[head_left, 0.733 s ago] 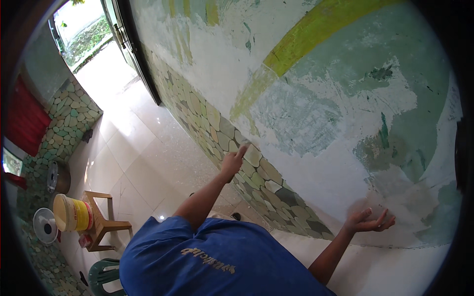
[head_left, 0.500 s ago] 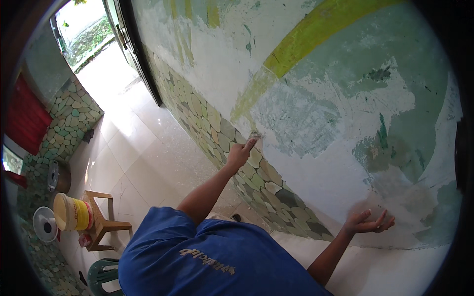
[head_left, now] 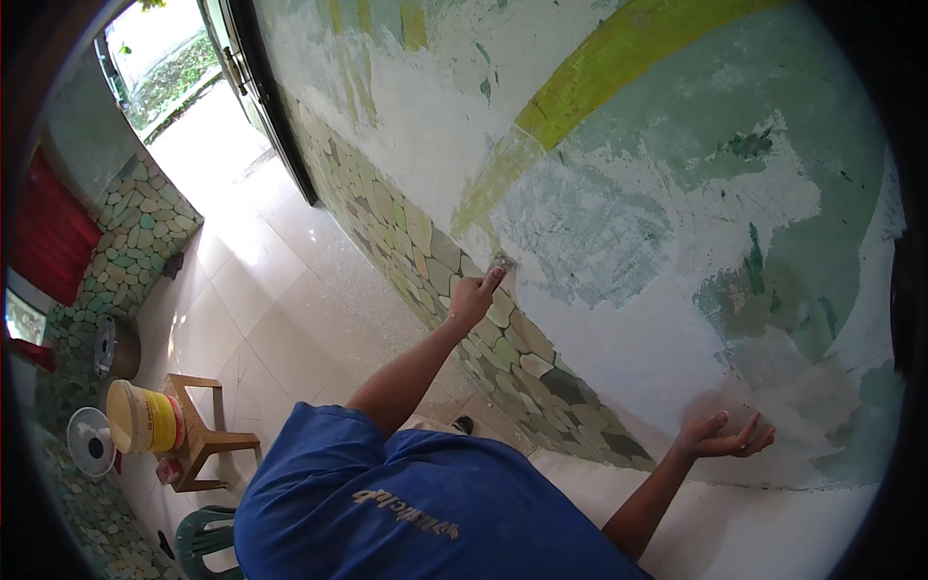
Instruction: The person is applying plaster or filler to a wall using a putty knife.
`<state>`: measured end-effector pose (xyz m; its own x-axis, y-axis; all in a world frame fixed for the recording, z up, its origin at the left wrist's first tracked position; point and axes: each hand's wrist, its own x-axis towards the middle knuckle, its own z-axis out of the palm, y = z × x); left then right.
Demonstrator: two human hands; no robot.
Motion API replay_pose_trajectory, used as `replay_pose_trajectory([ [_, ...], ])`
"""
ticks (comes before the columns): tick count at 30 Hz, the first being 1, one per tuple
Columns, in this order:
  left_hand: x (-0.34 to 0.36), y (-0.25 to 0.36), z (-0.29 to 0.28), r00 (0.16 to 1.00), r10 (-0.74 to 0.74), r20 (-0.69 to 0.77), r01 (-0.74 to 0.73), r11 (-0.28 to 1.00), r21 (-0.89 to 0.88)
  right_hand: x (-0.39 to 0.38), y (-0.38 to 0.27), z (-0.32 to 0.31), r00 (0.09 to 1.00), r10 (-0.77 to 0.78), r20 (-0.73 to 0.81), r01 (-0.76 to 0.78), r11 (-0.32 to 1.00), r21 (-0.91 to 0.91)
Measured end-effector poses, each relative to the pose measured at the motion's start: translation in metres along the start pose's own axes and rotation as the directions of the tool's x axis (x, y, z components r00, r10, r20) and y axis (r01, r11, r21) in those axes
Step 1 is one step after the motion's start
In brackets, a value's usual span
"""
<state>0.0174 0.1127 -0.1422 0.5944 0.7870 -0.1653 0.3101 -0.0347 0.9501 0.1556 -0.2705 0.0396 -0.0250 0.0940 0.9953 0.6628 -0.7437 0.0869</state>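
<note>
The left hand (head_left: pixel 472 300) gripped a scraper-like tool (head_left: pixel 502 261), its lower end concealed. The right hand (head_left: pixel 720 440) was loosely open beside the wall (head_left: pixel 619 353); contact was indeterminable.

Daylight through the doorway (head_left: pixel 188 116) overexposes nearby floor (head_left: pixel 227 215), with black vignetting around.

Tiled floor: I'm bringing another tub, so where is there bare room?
The broad patch of tiled floor between the brown stool and the stone-clad strip of wall, though specked. Crowded: lower left, around the stool, tub and green chair.
</note>
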Motion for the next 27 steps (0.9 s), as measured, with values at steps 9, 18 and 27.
replay_pose_trajectory([
  [9, -0.024, -0.043, 0.006, 0.999, -0.053, 0.0, 0.053, 0.998, 0.014, 0.0, -0.002, -0.002, 1.0, -0.001, 0.01, 0.001, 1.0, 0.003],
  [18, -0.016, -0.002, -0.007, 0.999, 0.042, 0.032, -0.043, 0.999, 0.031, -0.002, 0.001, -0.008, 1.0, -0.008, 0.02, 0.008, 1.0, -0.03],
  [27, 0.004, 0.018, 0.004, 0.998, -0.037, 0.057, 0.04, 0.998, -0.058, -0.003, -0.001, -0.004, 1.0, -0.014, 0.011, 0.014, 1.0, -0.017],
])
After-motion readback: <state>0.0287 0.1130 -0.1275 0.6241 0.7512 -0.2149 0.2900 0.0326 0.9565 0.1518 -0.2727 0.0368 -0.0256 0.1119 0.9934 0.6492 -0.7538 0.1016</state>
